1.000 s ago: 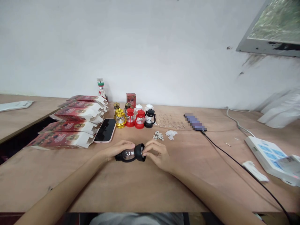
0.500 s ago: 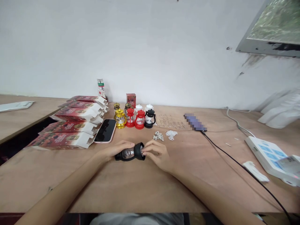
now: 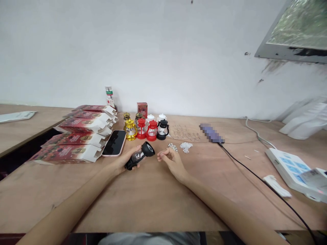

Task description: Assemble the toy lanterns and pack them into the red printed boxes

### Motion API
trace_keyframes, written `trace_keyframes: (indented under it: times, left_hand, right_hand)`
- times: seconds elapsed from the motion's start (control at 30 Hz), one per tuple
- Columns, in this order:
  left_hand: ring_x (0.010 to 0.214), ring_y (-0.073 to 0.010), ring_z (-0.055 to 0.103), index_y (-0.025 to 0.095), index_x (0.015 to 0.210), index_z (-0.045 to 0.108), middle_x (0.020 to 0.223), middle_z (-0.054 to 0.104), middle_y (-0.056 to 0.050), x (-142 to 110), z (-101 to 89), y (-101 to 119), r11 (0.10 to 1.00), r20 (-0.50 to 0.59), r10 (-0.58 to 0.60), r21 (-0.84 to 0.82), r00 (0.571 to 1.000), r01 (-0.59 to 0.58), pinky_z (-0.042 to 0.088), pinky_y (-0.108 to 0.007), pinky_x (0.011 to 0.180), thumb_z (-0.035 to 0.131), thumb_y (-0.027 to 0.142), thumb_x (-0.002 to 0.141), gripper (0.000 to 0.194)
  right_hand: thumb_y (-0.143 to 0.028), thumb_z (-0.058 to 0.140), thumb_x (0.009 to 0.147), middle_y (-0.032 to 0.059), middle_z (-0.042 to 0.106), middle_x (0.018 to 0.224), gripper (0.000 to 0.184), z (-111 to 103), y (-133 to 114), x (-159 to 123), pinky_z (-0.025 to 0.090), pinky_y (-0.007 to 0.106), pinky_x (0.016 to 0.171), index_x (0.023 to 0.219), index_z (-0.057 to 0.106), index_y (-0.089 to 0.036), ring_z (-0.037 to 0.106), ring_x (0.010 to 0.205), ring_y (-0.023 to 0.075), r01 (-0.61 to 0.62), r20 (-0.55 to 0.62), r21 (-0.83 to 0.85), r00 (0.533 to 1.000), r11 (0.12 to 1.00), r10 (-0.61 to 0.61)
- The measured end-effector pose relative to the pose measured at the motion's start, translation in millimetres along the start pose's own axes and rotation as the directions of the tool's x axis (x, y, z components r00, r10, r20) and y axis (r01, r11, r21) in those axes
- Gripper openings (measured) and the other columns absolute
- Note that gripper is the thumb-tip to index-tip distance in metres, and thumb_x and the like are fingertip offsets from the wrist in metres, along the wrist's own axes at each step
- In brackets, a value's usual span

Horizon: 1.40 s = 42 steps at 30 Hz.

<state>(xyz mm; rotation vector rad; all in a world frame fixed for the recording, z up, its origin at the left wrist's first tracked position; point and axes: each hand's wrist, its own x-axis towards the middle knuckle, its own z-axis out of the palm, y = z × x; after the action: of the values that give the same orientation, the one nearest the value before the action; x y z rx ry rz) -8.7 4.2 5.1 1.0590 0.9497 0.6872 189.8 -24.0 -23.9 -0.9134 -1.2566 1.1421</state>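
Observation:
My left hand (image 3: 125, 160) is closed around a small black lantern (image 3: 139, 155) with a clear body. The lantern lies tilted, its round base raised toward the right and showing its underside. Just right of that base, apart from it, my right hand (image 3: 173, 162) has its thumb and fingertips pinched together; whatever they may hold is too small to make out. Beyond the right hand lie a heap of small button cells (image 3: 173, 147) and a pile of little white pieces (image 3: 186, 147).
Several small lanterns stand behind, including a gold one (image 3: 130, 130), a red one (image 3: 151, 130) and a black one (image 3: 162, 129). Thin wire pieces (image 3: 185, 133) lie to their right. Leftward are a phone (image 3: 114, 143) and red boxes (image 3: 68, 153); rightward, a cable (image 3: 251, 175) and power strip (image 3: 288, 166).
My left hand has tipped the lantern so its base points up and right. My right hand has drawn back from the base, a short way to the right.

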Motion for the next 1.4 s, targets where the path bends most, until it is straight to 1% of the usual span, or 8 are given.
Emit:
trace_keyframes:
  times: [0.2,0.33,0.47,0.73,0.9,1.0,1.3,1.4]
  left_hand:
    - [0.041,-0.0112,0.056,0.014,0.083,0.055,0.064,0.061,-0.001,-3,7.8,-1,0.991,-0.081,0.112,0.087,0.99,-0.105,0.034,-0.017,0.03,0.068,0.066,0.056,0.06]
    - [0.044,-0.0115,0.055,0.017,0.072,0.047,0.059,0.06,0.002,-4,10.8,0,0.971,-0.166,0.208,0.156,0.964,-0.182,0.036,-0.019,0.037,0.071,0.07,0.045,0.064]
    - [0.054,-0.0102,0.054,0.017,0.062,0.043,0.056,0.058,0.004,-2,6.8,1,0.901,-0.2,0.369,0.317,0.908,-0.296,0.039,-0.019,0.051,0.075,0.064,0.044,0.059]
    - [0.07,-0.017,0.057,0.018,0.067,0.054,0.069,0.059,0.0,-7,3.8,8,0.716,-0.173,0.538,0.611,0.825,-0.339,0.042,-0.026,0.064,0.071,0.051,0.056,0.039]
    - [0.08,-0.0202,0.058,0.02,0.075,0.064,0.085,0.064,-0.004,-19,7.7,12,0.416,-0.062,0.694,0.848,0.717,-0.329,0.043,-0.03,0.076,0.072,0.05,0.061,0.033]
    - [0.081,-0.0198,0.059,0.023,0.078,0.068,0.091,0.065,-0.005,-22,9.2,11,0.307,-0.007,0.725,0.898,0.689,-0.314,0.044,-0.029,0.077,0.07,0.05,0.064,0.031]
    - [0.08,-0.0208,0.059,0.022,0.076,0.069,0.085,0.064,-0.006,-20,6.8,10,0.359,0.0,0.766,0.83,0.643,-0.427,0.045,-0.031,0.077,0.071,0.044,0.065,0.025]
    - [0.08,-0.0209,0.06,0.021,0.075,0.068,0.084,0.065,-0.006,-20,5.9,12,0.39,-0.013,0.756,0.811,0.654,-0.435,0.045,-0.032,0.077,0.071,0.043,0.065,0.025]
  right_hand:
    - [-0.021,0.069,0.063,-0.0016,0.065,0.066,0.026,-1,-7,-2,0.052,0.026,0.063,0.086,0.058,-0.015,0.062,0.057,0.0103,-0.367,0.204,0.122,0.919,0.922,0.338]
    - [-0.014,0.064,0.065,0.0041,0.068,0.071,0.011,-2,-13,-4,0.054,0.026,0.076,0.076,0.066,-0.012,0.065,0.067,0.0114,-0.514,0.298,0.21,0.844,0.832,0.446]
    - [-0.011,0.056,0.072,0.0087,0.07,0.076,0.009,-2,-16,-3,0.051,0.033,0.09,0.074,0.065,-0.011,0.068,0.075,0.0154,-0.6,0.286,0.324,0.799,0.731,0.529]
    - [-0.01,0.048,0.077,0.0109,0.07,0.079,0.018,1,-19,-4,0.047,0.034,0.099,0.078,0.066,-0.007,0.07,0.08,0.0182,-0.604,0.272,0.411,0.796,0.682,0.541]
    - [-0.009,0.05,0.075,0.0115,0.071,0.083,0.018,1,-17,-3,0.044,0.034,0.101,0.078,0.067,-0.007,0.069,0.084,0.0175,-0.605,0.325,0.39,0.796,0.694,0.511]
    - [-0.007,0.049,0.074,0.0103,0.071,0.082,0.019,1,-17,-3,0.044,0.033,0.101,0.075,0.068,-0.008,0.068,0.088,0.0174,-0.586,0.329,0.375,0.808,0.718,0.488]
    - [-0.005,0.05,0.073,0.008,0.071,0.078,0.019,3,-21,-4,0.047,0.031,0.098,0.07,0.068,-0.009,0.069,0.081,0.0157,-0.599,0.299,0.389,0.801,0.7,0.519]
    - [-0.006,0.05,0.073,0.0094,0.071,0.08,0.017,3,-22,-4,0.047,0.032,0.099,0.071,0.068,-0.008,0.07,0.08,0.0169,-0.604,0.301,0.393,0.797,0.693,0.524]
